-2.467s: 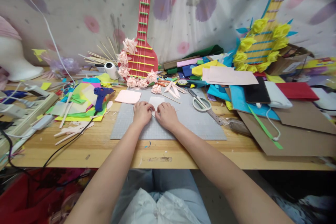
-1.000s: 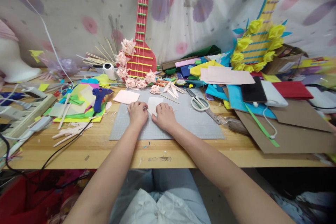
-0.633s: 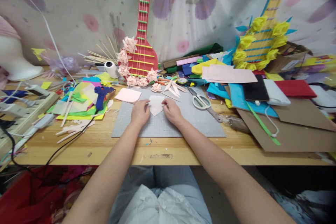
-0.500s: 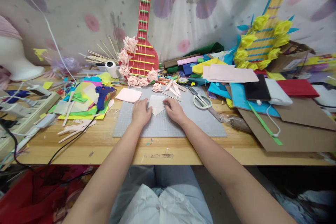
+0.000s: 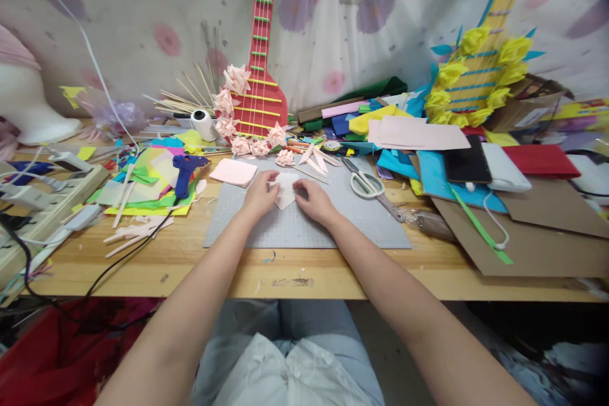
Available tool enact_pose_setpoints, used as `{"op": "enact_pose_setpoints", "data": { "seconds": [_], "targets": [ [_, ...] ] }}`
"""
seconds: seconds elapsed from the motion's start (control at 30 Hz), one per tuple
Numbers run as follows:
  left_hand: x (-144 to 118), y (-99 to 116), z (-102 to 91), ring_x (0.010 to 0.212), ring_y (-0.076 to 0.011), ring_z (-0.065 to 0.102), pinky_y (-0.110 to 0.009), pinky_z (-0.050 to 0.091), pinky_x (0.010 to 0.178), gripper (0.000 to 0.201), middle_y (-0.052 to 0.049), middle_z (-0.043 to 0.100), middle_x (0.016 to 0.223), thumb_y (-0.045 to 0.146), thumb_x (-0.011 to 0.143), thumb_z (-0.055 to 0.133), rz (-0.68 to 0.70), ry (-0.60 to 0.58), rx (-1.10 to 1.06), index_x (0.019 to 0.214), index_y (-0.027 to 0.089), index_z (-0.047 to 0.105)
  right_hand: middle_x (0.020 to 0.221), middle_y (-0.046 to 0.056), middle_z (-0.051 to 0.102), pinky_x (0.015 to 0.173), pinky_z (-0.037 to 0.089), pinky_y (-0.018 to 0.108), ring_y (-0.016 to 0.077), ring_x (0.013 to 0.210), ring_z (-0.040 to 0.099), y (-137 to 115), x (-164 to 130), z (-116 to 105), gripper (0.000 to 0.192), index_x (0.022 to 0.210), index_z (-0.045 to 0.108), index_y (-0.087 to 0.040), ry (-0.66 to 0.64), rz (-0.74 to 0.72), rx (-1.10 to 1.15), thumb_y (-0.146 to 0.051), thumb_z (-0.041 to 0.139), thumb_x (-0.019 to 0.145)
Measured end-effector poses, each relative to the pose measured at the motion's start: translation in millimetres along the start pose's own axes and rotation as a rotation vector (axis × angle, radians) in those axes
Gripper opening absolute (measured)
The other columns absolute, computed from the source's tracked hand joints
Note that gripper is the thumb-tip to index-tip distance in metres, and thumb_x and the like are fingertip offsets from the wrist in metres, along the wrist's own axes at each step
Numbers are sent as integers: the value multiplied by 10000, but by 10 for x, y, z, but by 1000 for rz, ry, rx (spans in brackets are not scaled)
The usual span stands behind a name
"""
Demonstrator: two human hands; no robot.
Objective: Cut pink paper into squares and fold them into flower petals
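Centre of frame: a pale pink folded paper piece (image 5: 285, 191) lies on the grey cutting mat (image 5: 333, 228), which rests on the wooden surface (image 5: 190, 266). The left hand (image 5: 259, 193) presses the paper's left edge, fingers curled, grip closed on it. The right hand (image 5: 314, 198) pins the right edge with its fingertips, grip likewise closed on the paper. A pink paper square (image 5: 233, 172) lies just left of the hands. Scissors (image 5: 366, 186) lie to the right, a blue glue gun (image 5: 184, 171) well to the left.

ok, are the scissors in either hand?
No: the scissors lie on the grey mat, right of both hands, which press a pale paper piece.
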State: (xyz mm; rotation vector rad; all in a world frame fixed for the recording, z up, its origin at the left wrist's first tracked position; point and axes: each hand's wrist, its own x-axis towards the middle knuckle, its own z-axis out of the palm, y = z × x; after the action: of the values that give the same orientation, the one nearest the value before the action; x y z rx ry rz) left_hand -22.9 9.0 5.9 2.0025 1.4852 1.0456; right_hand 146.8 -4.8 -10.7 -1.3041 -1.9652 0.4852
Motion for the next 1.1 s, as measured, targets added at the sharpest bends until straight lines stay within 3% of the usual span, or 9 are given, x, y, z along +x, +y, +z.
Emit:
{"op": "enact_pose_setpoints", "data": {
  "seconds": [0.07, 0.23, 0.33, 0.47, 0.6, 0.73, 0.87, 0.97, 1.1],
  "targets": [
    [141, 54, -6, 1042, -190, 518, -307, 407, 890, 305, -93, 562, 1107, 191, 724, 514, 32, -103, 196, 1024, 163, 562, 927, 37, 622, 797, 423, 312, 155, 867, 555, 30, 20, 3, 251, 914, 527, -190, 69, 108, 128, -109, 444, 691],
    [484, 252, 50, 1157, -255, 446, -330, 358, 952, 566, -122, 504, 1251, 280, 642, 621, 54, -469, 526, 1178, 149, 494, 800, 15, 615, 715, 438, 284, 139, 779, 576, 153, 60, -13, 234, 868, 490, -187, 264, 323, 333, -100, 409, 666],
    [609, 361, 75, 1180, -267, 430, -333, 354, 954, 654, -114, 466, 1300, 329, 602, 651, 37, -536, 662, 1215, 186, 471, 782, 6, 613, 717, 432, 294, 140, 755, 570, 201, 60, -25, 220, 855, 486, -194, 288, 352, 344, -119, 414, 660],
    [683, 463, 32, 1087, -266, 512, -315, 408, 875, 793, -111, 512, 1254, 346, 494, 716, -99, -628, 728, 1232, 215, 457, 776, -4, 615, 733, 427, 304, 138, 745, 565, 193, 54, -28, 227, 862, 487, -205, 276, 336, 328, -132, 417, 659],
    [686, 519, -34, 943, -247, 578, -289, 446, 763, 671, -106, 599, 1109, 331, 453, 724, -160, -700, 742, 1089, 184, 565, 766, -6, 613, 747, 423, 315, 140, 745, 563, 158, 54, -39, 228, 855, 487, -207, 275, 349, 309, -127, 417, 655],
    [654, 524, -81, 804, -205, 588, -261, 435, 672, 385, -49, 653, 903, 314, 488, 682, -125, -709, 742, 855, 207, 635, 767, -7, 606, 740, 426, 306, 136, 746, 563, 160, 58, -32, 221, 850, 489, -203, 266, 350, 315, -127, 415, 656],
    [618, 432, -139, 710, -163, 554, -238, 402, 625, 179, -5, 624, 718, 273, 533, 630, -27, -676, 647, 695, 201, 602, 770, 0, 597, 701, 433, 292, 138, 743, 560, 168, 54, -29, 216, 849, 489, -195, 268, 331, 316, -131, 403, 662],
    [561, 307, -164, 655, -146, 522, -241, 389, 590, 130, 4, 583, 671, 271, 584, 582, -31, -517, 441, 677, 185, 550, 820, 29, 594, 689, 435, 293, 161, 795, 544, 119, 30, -87, 232, 870, 501, -187, 326, 266, 226, -133, 410, 664],
    [397, 178, -93, 622, -126, 498, -248, 398, 586, 121, 18, 525, 642, 276, 631, 548, -149, -168, 50, 663, 178, 484, 952, 77, 558, 820, 403, 346, 212, 964, 470, -15, -15, -186, 285, 925, 526, -182, 365, 28, -17, -105, 431, 667]
  ]
}}
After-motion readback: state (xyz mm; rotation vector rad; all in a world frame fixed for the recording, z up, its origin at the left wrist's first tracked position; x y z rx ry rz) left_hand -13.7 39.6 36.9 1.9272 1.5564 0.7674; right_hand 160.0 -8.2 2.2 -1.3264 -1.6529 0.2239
